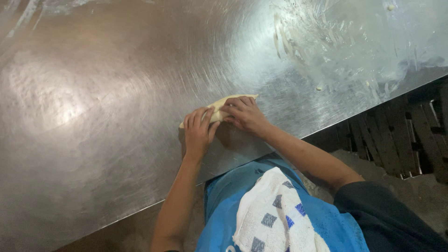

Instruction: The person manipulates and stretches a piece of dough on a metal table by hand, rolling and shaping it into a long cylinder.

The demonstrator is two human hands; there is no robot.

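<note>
Near the middle of the frame, both hands are pressed down on a pale strip of dough [219, 110] lying on the shiny steel tabletop [93, 102]; the left hand [198, 133] has its grip curled over the dough's near end and the right hand [245, 114] is clamped over the far end. Smears of flour and dough scraps [326, 51] sit at upper right, and a white checked towel [270, 214] hangs over the blue apron [219, 205] at the bottom.

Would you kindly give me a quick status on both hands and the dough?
Left hand and right hand both pressing on dough piece. Dough flat on steel table. Nothing obstructing.
</note>
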